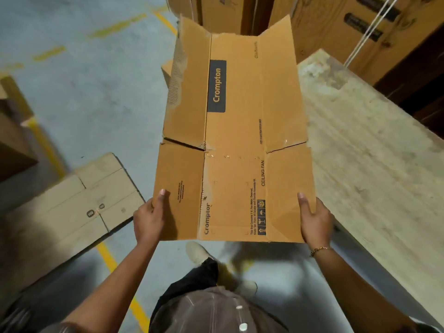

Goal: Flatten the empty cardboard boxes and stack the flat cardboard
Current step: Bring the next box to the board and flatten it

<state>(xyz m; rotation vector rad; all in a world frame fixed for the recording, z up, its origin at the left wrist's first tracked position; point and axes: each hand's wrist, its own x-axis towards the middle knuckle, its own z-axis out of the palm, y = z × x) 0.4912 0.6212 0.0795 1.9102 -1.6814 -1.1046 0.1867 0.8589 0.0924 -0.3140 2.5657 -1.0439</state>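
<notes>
A flattened brown cardboard box (pixel 235 131) printed "Crompton" and "CEILING FAN" is held out flat in front of me, above the floor. My left hand (pixel 150 217) grips its near left edge, thumb on top. My right hand (pixel 314 219) grips its near right edge, thumb on top, with a bracelet on the wrist. The box's flaps are spread open, and the far left flap is torn. A stack of flat cardboard (pixel 64 212) lies on the floor at the lower left.
A worn wooden table (pixel 374 150) stands to the right. Upright cardboard boxes (pixel 336 22) line the back, and another box (pixel 12 131) sits at the left edge. Yellow lines mark the grey floor (pixel 96 80). My shoes show below the held cardboard.
</notes>
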